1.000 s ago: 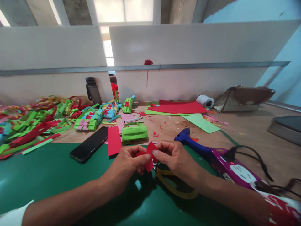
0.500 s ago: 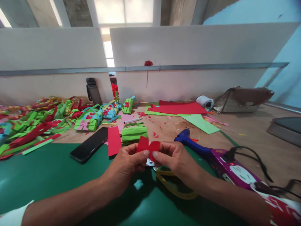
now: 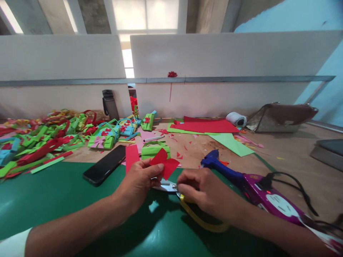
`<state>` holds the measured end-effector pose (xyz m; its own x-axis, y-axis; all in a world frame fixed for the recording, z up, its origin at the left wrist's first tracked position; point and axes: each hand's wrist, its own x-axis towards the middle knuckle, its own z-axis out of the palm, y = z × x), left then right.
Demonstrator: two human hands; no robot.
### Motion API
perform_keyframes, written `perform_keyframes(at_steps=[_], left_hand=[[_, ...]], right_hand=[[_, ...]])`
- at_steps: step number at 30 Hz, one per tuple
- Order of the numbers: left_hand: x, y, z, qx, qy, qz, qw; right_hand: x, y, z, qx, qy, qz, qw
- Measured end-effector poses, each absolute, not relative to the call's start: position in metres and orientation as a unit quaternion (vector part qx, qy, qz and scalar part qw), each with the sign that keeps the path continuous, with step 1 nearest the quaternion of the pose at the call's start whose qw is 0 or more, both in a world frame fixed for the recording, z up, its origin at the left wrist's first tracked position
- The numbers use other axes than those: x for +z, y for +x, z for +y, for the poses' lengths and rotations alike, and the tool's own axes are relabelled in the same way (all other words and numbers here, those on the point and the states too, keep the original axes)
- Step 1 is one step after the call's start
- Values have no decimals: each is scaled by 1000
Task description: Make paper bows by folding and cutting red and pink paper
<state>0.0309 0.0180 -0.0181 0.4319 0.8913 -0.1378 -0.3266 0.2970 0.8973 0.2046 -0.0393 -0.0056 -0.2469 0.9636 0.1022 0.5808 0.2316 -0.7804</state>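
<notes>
A notched piece of red paper (image 3: 167, 165) is pinched between the thumb and fingers of my left hand (image 3: 142, 180). My right hand (image 3: 205, 187) is just to its right, apart from the paper, with fingers curled over the scissors' pivot and yellow handle; whether it grips them is unclear. The scissors (image 3: 203, 221) have metal blades pointing left, partly under my left hand. Behind my left hand stand a folded green paper bag (image 3: 154, 149) and a red paper strip (image 3: 131, 157).
A black phone (image 3: 105, 166) lies left of my left hand. A blue glue gun (image 3: 225, 167) and a purple power strip (image 3: 276, 196) are at the right. Colourful paper pieces (image 3: 40, 142) heap at the left; red sheets (image 3: 206, 125) lie at the back.
My right hand has let go of the red paper and moved right and down, to the scissors. The paper, now in my left hand alone, has tilted and opened out.
</notes>
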Motion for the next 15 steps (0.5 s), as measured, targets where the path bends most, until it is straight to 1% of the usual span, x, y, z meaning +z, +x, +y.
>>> perform_keyframes(at_steps=[1, 3, 4, 5, 6, 10, 12, 15], left_hand=[[-18, 28, 21, 420, 426, 335, 728], [-17, 24, 27, 429, 435, 342, 714], [-16, 22, 30, 430, 439, 346, 709], [-16, 21, 31, 429, 443, 350, 705], [-15, 20, 32, 427, 449, 352, 702], [-11, 16, 34, 430, 459, 359, 689], [-10, 14, 36, 436, 459, 362, 684], [-9, 11, 38, 438, 458, 370, 680]], right_hand=[[-8, 209, -42, 208, -544, -773, 252], [-17, 219, -47, 41, -551, -818, 163], [-23, 224, -49, -11, -557, -821, 125], [-30, 229, -51, -37, -555, -825, 99], [-36, 233, -53, -53, -549, -830, 85], [-46, 242, -53, -77, -547, -829, 88], [-44, 243, -51, -49, -563, -822, 76], [-35, 244, -46, 29, -577, -815, 42]])
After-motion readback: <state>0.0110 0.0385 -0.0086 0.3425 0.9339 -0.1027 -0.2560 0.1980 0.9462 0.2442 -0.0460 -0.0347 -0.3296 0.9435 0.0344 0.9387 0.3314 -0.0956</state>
